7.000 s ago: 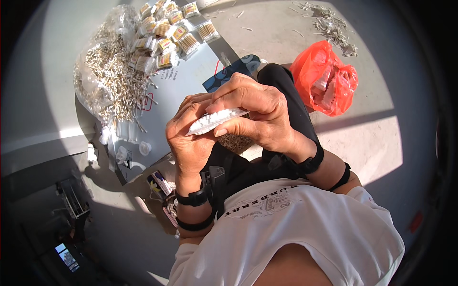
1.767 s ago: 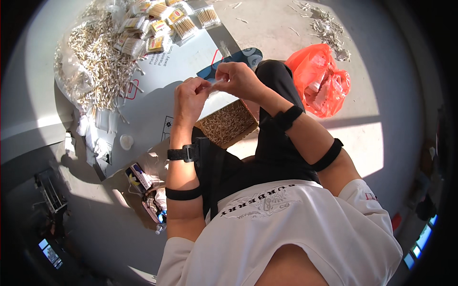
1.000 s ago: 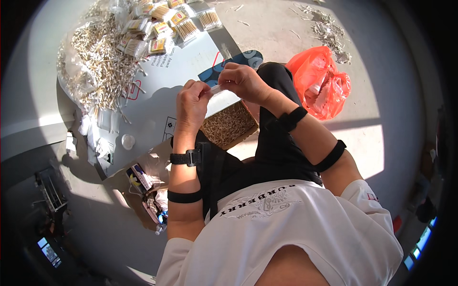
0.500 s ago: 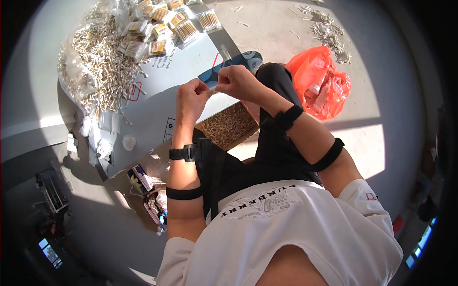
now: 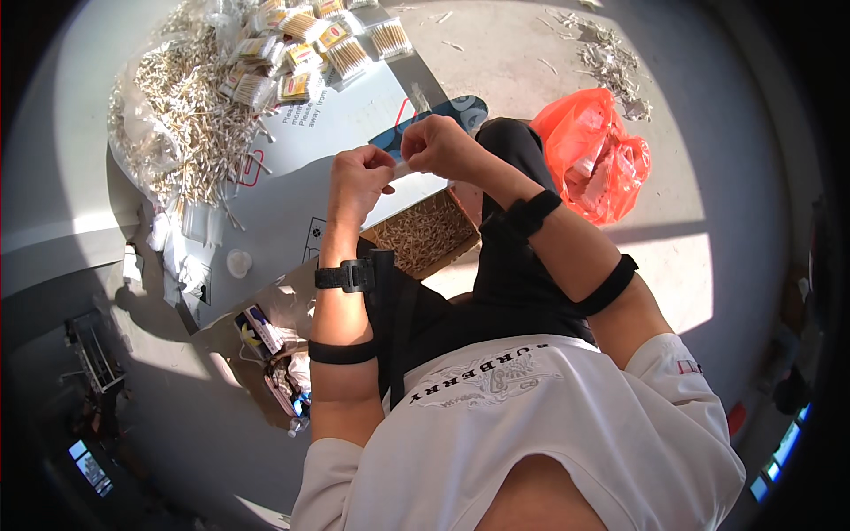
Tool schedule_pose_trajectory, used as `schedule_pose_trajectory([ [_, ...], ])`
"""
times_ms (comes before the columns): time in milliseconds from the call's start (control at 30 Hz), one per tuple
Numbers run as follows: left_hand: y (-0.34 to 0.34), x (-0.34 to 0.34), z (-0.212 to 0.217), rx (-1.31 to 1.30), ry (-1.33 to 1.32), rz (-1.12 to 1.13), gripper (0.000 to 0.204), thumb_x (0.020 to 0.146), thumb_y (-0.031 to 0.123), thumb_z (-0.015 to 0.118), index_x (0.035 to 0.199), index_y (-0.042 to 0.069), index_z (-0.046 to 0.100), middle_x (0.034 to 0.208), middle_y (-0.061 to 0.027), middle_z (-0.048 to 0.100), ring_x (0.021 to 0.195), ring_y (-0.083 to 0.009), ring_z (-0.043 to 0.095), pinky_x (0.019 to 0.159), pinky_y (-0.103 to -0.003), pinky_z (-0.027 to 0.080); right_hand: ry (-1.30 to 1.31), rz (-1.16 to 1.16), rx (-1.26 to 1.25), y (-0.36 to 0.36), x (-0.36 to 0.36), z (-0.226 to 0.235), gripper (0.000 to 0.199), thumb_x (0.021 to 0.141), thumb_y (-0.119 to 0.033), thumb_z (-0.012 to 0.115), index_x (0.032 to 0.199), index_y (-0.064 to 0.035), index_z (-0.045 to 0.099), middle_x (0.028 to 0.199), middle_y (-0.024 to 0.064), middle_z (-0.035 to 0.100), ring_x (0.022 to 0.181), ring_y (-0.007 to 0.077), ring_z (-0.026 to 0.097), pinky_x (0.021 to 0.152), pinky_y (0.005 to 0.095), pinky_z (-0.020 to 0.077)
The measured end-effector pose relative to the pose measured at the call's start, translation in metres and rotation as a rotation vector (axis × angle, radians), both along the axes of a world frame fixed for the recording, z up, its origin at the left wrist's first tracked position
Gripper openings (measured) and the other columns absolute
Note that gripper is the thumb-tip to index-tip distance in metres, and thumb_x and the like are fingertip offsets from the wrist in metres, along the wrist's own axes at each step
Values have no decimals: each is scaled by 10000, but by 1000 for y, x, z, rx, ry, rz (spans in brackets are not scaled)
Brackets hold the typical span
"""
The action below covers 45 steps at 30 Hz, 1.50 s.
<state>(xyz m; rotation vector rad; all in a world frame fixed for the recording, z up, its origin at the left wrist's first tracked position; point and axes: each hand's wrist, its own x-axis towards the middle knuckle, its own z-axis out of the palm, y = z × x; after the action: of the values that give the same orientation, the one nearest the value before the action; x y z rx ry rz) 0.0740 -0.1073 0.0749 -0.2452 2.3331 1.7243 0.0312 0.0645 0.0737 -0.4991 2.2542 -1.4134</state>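
Note:
My left hand point(image 5: 359, 180) and my right hand point(image 5: 440, 145) meet above my lap and pinch a small clear packet point(image 5: 400, 167) between their fingertips; most of the packet is hidden by the fingers. Directly below them sits an open brown cardboard box point(image 5: 427, 232) full of thin pale sticks. A flat white cardboard sheet point(image 5: 345, 124) lies ahead of the hands, with a heap of loose pale sticks point(image 5: 190, 124) and several small filled packets point(image 5: 301, 53) at its far end.
An orange plastic bag point(image 5: 593, 159) lies on the concrete floor to my right. A blue sandal point(image 5: 447, 119) peeks out by the sheet. Small empty bags point(image 5: 177, 257) and a white cap point(image 5: 239, 263) lie at the left, packaged items point(image 5: 266, 332) near my left elbow, scattered sticks point(image 5: 602, 53) far right.
Seven seconds ago both hands held a white packet close to the camera; they have since dropped lower, out over the box, and keep working the small packet with little shifts of the fingers.

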Motion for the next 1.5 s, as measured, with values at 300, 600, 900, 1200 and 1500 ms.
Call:
schedule_pose_trajectory([
  [300,-6,15,-4,-239,361,-10,117,740,-42,641,848,-12,677,764,-48,587,685,-130,614,577,-278,500,297,-7,-195,12,11,-13,79,734,-12,686,812,-21,676,766,32,540,704,133,553,639,258,450],
  [600,-3,19,2,-479,591,-65,56,749,-31,643,767,-28,590,787,-164,595,704,-348,592,616,-396,476,586,-19,4,5,19,-6,39,793,-53,615,777,-29,590,814,125,616,802,318,615,691,376,497],
  [900,-5,12,4,-360,368,-71,172,709,-7,702,850,-7,603,834,-138,603,747,-289,619,647,-381,487,393,24,78,8,8,-12,87,798,-111,629,822,-33,600,823,163,625,844,342,614,721,411,483],
  [1200,5,18,-1,-478,446,-113,229,671,71,767,858,24,643,861,-92,607,807,-278,609,689,-379,490,402,-15,-123,10,16,-9,234,701,-45,722,923,-46,646,872,93,573,783,264,600,680,316,492],
  [1500,10,14,2,-574,624,-154,152,687,73,753,772,27,636,811,-93,616,797,-299,597,689,-394,485,692,40,13,8,13,-14,105,706,-122,711,794,-86,668,835,67,581,818,276,609,715,367,509],
])
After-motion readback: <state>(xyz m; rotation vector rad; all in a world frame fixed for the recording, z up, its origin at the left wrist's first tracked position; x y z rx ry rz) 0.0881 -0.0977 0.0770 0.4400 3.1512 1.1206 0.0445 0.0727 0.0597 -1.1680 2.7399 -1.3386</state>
